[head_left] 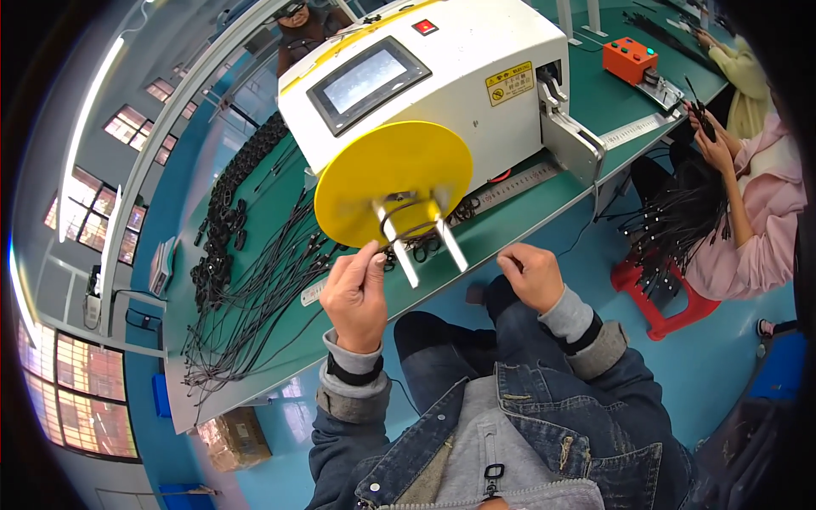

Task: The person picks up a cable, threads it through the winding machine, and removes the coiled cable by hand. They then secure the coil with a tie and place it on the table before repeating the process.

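A black cable (pixel 414 234) loops around the two metal prongs (pixel 452 244) that stick out of a round yellow disc (pixel 395 174). Part of the disc and prongs looks smeared by motion. My left hand (pixel 353 297) is closed in a pinch beside the left prong, with the cable at its fingertips. To the right of the prongs, apart from them, my right hand (pixel 534 276) is curled with thumb and forefinger together, and nothing shows in it. The disc sits on the front of a white machine (pixel 476 76) with a dark-framed screen (pixel 370 83).
Many loose black cables (pixel 255 289) lie on the green table (pixel 191 327), with coiled bundles (pixel 225 217) behind. A metal ruler (pixel 518 183) runs beside the machine. At right a co-worker in pink (pixel 739 263) holds cables near a red stool (pixel 650 306). An orange box (pixel 629 59) stands farther back.
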A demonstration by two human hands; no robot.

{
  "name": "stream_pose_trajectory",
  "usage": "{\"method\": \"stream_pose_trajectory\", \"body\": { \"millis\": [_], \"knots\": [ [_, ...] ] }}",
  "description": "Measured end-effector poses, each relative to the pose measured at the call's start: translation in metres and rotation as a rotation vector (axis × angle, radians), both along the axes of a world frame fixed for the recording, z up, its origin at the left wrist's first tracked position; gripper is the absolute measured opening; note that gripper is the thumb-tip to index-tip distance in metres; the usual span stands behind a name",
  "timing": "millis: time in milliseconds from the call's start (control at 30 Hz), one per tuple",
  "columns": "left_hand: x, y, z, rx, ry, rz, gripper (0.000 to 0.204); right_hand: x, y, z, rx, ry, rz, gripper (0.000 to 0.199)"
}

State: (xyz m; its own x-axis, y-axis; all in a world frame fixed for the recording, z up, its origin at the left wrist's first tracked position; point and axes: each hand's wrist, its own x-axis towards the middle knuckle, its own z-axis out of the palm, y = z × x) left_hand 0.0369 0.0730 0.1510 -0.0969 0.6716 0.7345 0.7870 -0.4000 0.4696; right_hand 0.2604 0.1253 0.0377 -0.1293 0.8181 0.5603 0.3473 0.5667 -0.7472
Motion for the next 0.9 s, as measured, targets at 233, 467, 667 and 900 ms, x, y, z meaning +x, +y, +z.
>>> {"method": "stream_pose_trajectory", "body": {
  "millis": [233, 467, 667, 900],
  "knots": [
    [0.000, -0.026, 0.001, -0.029, 0.022, 0.032, 0.019, -0.008, -0.028, 0.007, -0.137, -0.047, 0.126, 0.008],
    [-0.004, -0.038, -0.016, -0.046, -0.063, -0.024, 0.022, -0.022, -0.037, 0.004, -0.154, -0.093, 0.196, 0.008],
    [0.006, -0.031, -0.018, 0.047, -0.029, -0.021, 0.029, -0.026, -0.035, 0.019, -0.146, -0.064, 0.225, 0.007],
    [0.040, -0.015, 0.018, 0.117, 0.378, -0.004, 0.034, -0.021, -0.024, 0.060, 0.018, 0.038, 0.199, 0.007]
  ]
}}
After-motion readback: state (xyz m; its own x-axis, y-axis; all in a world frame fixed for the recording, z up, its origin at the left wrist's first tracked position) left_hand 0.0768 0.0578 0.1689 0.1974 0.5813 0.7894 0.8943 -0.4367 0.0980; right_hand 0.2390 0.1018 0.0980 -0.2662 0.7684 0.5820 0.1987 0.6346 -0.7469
